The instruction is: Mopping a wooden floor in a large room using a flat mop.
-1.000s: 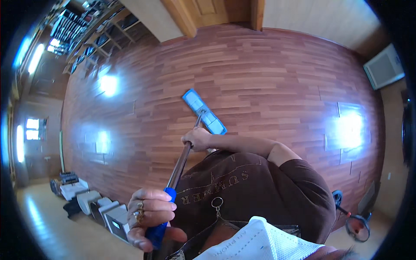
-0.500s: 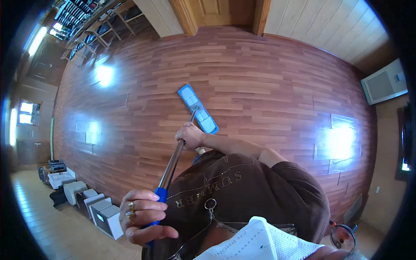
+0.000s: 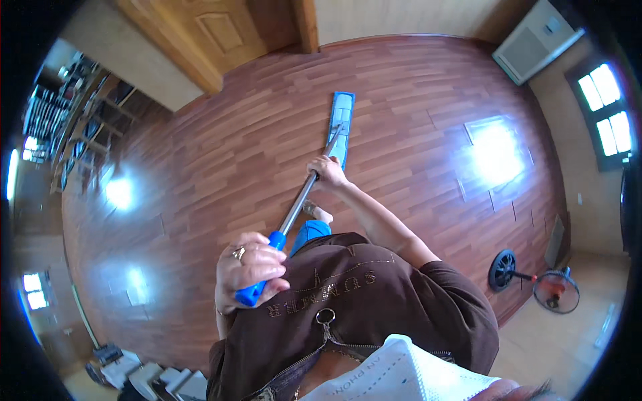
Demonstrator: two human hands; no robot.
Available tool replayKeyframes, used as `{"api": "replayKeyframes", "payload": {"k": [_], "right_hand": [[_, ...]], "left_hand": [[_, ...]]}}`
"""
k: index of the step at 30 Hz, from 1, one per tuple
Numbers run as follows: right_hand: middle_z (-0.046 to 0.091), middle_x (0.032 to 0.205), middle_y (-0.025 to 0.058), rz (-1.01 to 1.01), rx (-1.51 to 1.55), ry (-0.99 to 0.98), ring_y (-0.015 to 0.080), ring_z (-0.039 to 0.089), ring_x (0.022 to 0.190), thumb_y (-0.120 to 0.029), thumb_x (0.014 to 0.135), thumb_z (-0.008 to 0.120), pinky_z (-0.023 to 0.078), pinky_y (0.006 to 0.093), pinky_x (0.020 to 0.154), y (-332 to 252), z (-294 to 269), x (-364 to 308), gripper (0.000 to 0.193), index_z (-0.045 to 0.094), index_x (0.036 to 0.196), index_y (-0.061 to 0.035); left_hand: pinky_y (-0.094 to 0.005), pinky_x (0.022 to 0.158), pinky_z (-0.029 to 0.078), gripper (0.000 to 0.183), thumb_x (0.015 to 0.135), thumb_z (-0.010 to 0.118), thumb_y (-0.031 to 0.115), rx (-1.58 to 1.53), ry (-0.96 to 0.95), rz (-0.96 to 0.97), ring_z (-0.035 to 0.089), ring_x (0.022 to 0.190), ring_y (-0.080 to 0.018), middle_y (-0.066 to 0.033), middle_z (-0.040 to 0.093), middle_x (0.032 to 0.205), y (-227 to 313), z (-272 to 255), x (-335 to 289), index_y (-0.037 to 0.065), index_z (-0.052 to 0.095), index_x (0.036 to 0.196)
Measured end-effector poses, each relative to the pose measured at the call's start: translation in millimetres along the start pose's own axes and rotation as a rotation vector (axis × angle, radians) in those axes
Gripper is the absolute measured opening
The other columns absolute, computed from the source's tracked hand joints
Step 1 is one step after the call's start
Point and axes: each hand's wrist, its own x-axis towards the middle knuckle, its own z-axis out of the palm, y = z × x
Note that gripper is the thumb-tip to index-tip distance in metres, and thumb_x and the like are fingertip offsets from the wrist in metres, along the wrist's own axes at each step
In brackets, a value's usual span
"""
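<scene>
A flat mop (image 3: 295,212) with a metal pole slants across my front. My left hand (image 3: 249,267) is wrapped round its blue grip near the top end, close to my brown shirt. Farther down the pole, my right hand (image 3: 327,172) is closed round the metal, with the arm stretched forward. The long blue mop head (image 3: 342,110) lies on the wood-patterned floor (image 3: 267,127), pointing away from me. My foot (image 3: 318,212) shows just behind the right hand.
A wooden door (image 3: 224,30) is at the far wall. A white floor-standing appliance (image 3: 535,43) stands at the far right. Tables and chairs (image 3: 87,130) line the far left. At the right rear stands a fan (image 3: 556,292) beside a dark round base. Several boxes (image 3: 144,377) sit at the lower left.
The mop head has slid forward and to the right and turned more lengthwise. Both hands have moved forward and right with the pole. My view has turned to the right.
</scene>
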Motion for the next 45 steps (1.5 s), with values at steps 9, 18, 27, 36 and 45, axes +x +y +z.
{"api": "replayKeyframes", "payload": {"k": [9, 18, 27, 36, 45], "right_hand": [[0.059, 0.087, 0.0048, 0.355, -0.013, 0.227, 0.0265, 0.057, 0.098, -0.007, 0.065, 0.058, 0.042, 0.0456, 0.072, 134.3, -31.0, -43.3, 0.019, 0.057, 0.082, -0.0136], [0.058, 0.089, 0.0140, 0.654, -0.201, 0.467, 0.0378, 0.056, 0.090, -0.001, 0.071, 0.059, 0.046, 0.0433, 0.074, 175.9, -45.1, -173.8, 0.015, 0.056, 0.084, -0.0087], [0.062, 0.088, 0.0129, 0.798, -0.214, 0.459, 0.0350, 0.055, 0.090, -0.029, 0.079, 0.070, 0.041, 0.0437, 0.085, 123.1, -36.4, -211.9, 0.022, 0.062, 0.081, -0.0082], [0.060, 0.079, 0.0121, 0.711, -0.179, 0.595, 0.0342, 0.055, 0.086, -0.027, 0.079, 0.071, 0.042, 0.0428, 0.082, 144.7, -27.0, -205.5, 0.023, 0.059, 0.077, -0.0070], [0.062, 0.082, 0.0098, 0.527, -0.049, 0.287, 0.0337, 0.057, 0.086, -0.017, 0.075, 0.069, 0.042, 0.0426, 0.080, 206.7, -108.6, -74.7, 0.013, 0.059, 0.075, -0.0082]], "left_hand": [[-0.0375, 0.083, 0.044, 0.022, 0.067, 0.079, 0.016, -0.385, -0.223, -0.006, 0.068, 0.087, -0.0240, -0.0057, 0.068, 0.078, -127.7, 38.2, 39.0, 0.007, 0.067, 0.083], [-0.0398, 0.089, 0.045, 0.029, 0.075, 0.079, 0.024, -0.527, -0.583, -0.009, 0.062, 0.109, -0.0281, -0.0057, 0.069, 0.098, -174.7, 86.4, 78.0, 0.007, 0.068, 0.095], [-0.0397, 0.094, 0.045, 0.026, 0.078, 0.075, 0.014, -0.671, -0.633, -0.132, 0.060, 0.107, -0.0262, -0.0118, 0.067, 0.103, -175.3, 85.6, 79.0, 0.004, 0.066, 0.100], [-0.0427, 0.098, 0.043, 0.015, 0.080, 0.070, 0.004, -0.741, -0.626, -0.184, 0.060, 0.106, -0.0257, -0.0121, 0.066, 0.105, -165.1, 76.3, 94.0, 0.003, 0.064, 0.094], [-0.0410, 0.093, 0.045, 0.016, 0.079, 0.071, 0.007, -0.596, -0.382, -0.193, 0.060, 0.105, -0.0278, -0.0096, 0.065, 0.099, -178.4, 70.1, 146.0, 0.006, 0.061, 0.091]]}}
